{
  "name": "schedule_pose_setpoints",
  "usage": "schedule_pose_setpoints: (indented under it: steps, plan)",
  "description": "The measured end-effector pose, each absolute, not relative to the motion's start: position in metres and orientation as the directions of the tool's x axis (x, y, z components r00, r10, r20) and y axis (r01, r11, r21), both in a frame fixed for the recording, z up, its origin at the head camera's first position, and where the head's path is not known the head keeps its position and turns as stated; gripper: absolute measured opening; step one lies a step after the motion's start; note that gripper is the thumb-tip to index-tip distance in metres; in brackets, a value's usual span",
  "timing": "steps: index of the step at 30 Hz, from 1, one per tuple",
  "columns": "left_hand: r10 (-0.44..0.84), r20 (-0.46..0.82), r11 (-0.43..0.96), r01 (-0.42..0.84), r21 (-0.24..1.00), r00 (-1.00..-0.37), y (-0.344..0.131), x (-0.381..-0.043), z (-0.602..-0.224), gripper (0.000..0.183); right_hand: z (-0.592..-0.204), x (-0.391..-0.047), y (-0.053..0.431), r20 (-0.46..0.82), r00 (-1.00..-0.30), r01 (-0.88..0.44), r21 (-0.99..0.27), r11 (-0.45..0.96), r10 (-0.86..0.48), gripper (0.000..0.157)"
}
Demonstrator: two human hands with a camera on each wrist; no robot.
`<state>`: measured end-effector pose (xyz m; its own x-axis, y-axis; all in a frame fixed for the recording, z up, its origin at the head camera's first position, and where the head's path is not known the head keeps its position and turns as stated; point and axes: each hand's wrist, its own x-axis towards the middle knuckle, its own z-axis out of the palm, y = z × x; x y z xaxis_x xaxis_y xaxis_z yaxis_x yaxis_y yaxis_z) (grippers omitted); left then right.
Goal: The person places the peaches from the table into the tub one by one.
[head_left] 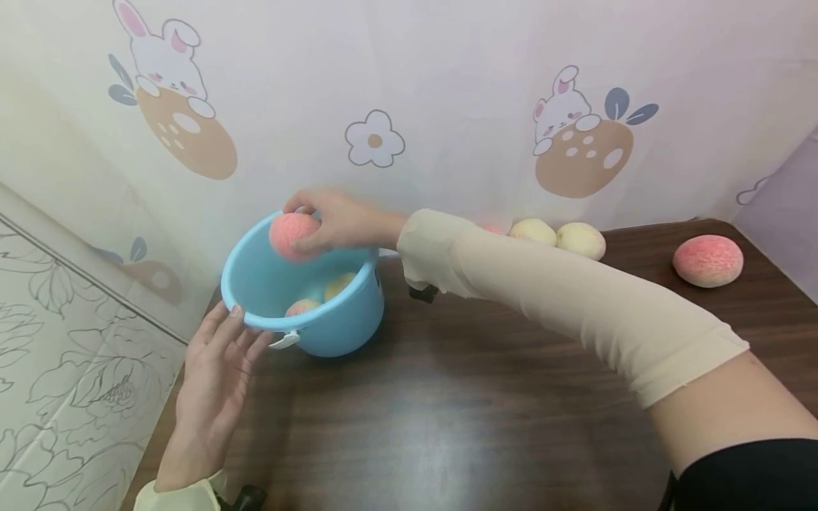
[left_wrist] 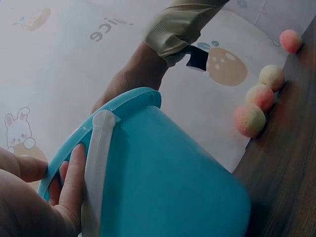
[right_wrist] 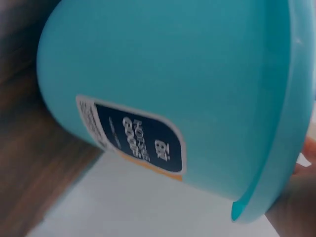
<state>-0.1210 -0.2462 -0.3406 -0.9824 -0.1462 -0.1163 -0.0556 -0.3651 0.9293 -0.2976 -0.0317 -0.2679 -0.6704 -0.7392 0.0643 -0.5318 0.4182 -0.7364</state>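
A light blue bucket (head_left: 345, 319) with a white handle (left_wrist: 98, 163) stands at the left of the table. My left hand (head_left: 214, 369) pinches its near-left rim, thumb on one side and fingers beneath the lip. Over the bucket's mouth my right hand (head_left: 345, 220) grips a pink peach (head_left: 294, 235) between thumb and fingers. Inside at the bottom lie a pinkish peach (head_left: 302, 306) and a yellowish one (head_left: 339, 285). The right wrist view is filled by the bucket's outer wall and its dark label (right_wrist: 140, 138); the held peach is hidden there.
Along the wall, partly behind the right sleeve, sit pale yellow peaches (head_left: 581, 240). A pink peach (head_left: 708, 261) lies at the table's far right. The dark wooden table (head_left: 447, 426) meets a cloth (head_left: 447, 92) printed with rabbits at the back.
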Motion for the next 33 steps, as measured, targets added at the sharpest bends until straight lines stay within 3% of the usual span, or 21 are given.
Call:
schedule_pose_setpoints:
  steps: [7,18,33]
  plan:
    - [-0.149,-0.121,-0.36,-0.06,0.931,-0.981,-0.248,-0.121,-0.34,0.061,-0.269,-0.303,-0.042,-0.006,-0.582,-0.644,-0.608,0.465,-0.813,0.053]
    - [-0.137,-0.114,-0.374,-0.055,0.926,-0.984,-0.249,-0.121,-0.341,0.064,-0.276,-0.307,-0.053,-0.098,-0.533,-0.76,-0.382,0.526,-0.841,0.05]
    - [-0.124,-0.1,-0.364,-0.048,0.93,-0.987,-0.251,-0.121,-0.344,0.062,-0.286,-0.3,-0.068,-0.204,-0.545,-0.776,-0.245,0.581,-0.813,0.038]
